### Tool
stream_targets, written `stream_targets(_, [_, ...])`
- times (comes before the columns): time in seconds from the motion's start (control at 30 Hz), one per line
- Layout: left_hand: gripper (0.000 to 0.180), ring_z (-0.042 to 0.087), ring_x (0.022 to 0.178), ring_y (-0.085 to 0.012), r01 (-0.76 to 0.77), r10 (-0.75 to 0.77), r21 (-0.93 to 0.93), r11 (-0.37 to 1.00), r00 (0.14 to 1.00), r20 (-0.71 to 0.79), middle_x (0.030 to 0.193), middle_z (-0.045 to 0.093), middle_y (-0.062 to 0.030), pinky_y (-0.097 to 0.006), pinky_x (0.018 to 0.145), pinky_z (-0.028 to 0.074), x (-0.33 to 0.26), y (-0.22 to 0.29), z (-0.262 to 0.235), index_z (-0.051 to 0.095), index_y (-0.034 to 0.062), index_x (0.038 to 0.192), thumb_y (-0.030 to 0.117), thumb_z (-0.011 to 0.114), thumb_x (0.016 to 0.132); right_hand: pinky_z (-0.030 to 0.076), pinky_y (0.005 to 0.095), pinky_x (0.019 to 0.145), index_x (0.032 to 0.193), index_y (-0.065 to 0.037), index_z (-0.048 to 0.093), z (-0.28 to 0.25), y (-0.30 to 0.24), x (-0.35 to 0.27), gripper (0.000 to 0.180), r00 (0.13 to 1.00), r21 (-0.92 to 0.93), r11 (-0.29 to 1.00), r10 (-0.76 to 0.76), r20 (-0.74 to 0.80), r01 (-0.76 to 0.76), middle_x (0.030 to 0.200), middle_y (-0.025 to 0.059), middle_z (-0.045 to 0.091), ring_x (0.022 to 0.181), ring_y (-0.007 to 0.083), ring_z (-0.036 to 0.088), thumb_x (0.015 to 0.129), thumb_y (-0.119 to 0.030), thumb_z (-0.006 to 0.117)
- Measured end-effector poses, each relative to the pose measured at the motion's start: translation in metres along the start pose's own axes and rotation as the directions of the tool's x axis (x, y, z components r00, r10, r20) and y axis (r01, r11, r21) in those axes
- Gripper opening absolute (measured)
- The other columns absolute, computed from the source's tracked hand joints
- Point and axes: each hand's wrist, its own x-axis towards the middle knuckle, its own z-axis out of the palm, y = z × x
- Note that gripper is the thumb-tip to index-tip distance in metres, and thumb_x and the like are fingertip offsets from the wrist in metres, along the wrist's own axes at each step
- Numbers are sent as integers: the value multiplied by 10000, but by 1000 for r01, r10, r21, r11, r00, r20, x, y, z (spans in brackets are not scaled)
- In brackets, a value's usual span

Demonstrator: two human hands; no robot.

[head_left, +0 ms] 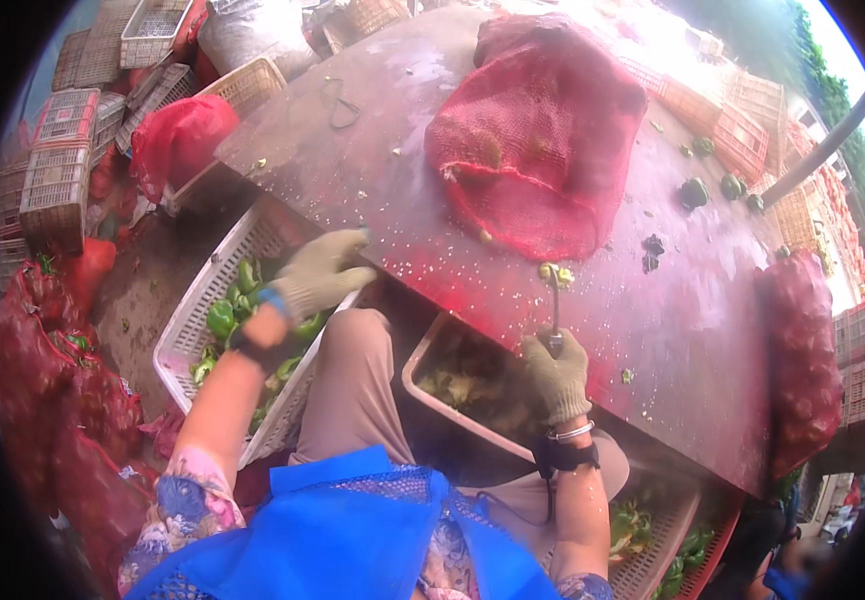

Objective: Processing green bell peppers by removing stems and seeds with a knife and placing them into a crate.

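My left hand (pixel 323 272), in a beige knit glove, reaches over the edge of a white plastic crate (pixel 185 310). Its fingers are stretched out, with nothing seen in them. Below it, whole green bell peppers (pixel 221 320) lie in that crate. My right hand (pixel 559 375), gloved alike, is closed around a thin metal tool (pixel 556 305) that points away from me over the table's near edge. A pale yellow-green pepper core (pixel 557 273) sits at the tool's tip; whether it is stuck on or lies on the table I cannot tell.
On the reddish table (pixel 393 150), strewn with seeds, lies a red mesh sack (pixel 553 140). Loose green peppers (pixel 694 193) sit at its far right. Below the edge stands a crate of pepper scraps (pixel 473 385). Full red sacks (pixel 58 390) and stacked crates (pixel 56 190) crowd the left.
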Motion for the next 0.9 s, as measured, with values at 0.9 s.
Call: stream_targets(0.9, [517,603,992,-337,-249,230,499,830,968,99,1052,620,-171,-380,852,504,244,58,89,625,47,1054,231,783,597,424,196,459,1080,7,625,-36,-20,-2,252,966,432,874,256,-24,-221,709,-3,585,545,69,565,869,-121,675])
